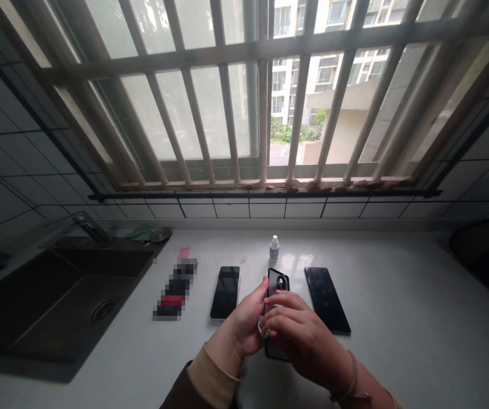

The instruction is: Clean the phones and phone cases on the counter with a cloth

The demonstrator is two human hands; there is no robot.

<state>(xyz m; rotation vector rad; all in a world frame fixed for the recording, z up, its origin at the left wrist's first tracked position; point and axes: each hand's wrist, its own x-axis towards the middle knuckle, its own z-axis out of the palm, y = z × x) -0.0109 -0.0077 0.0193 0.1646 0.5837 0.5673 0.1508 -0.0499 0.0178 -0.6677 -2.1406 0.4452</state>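
Observation:
My left hand (251, 318) is wrapped around the left edge of a phone case (273, 278) with a black rim and a camera cutout near its top. Across the middle of the case lies my right hand (298, 324), fingers bent and pressed together. A small whitish cloth-like piece (262, 326) shows under its fingertips; most of it is hidden. To the left, a dark-screened phone (226, 292) rests on the counter. A larger black phone (327, 298) lies to the right. Beyond the case stands a small white bottle (274, 249) with a blue and yellow label.
A dark sink (112, 272) with a faucet (93, 229) takes up the left side of the white counter (406, 318). Near it lie a pixelated dark item (174, 289) and a pink slip (183, 252). Behind the counter is a barred window (265, 113).

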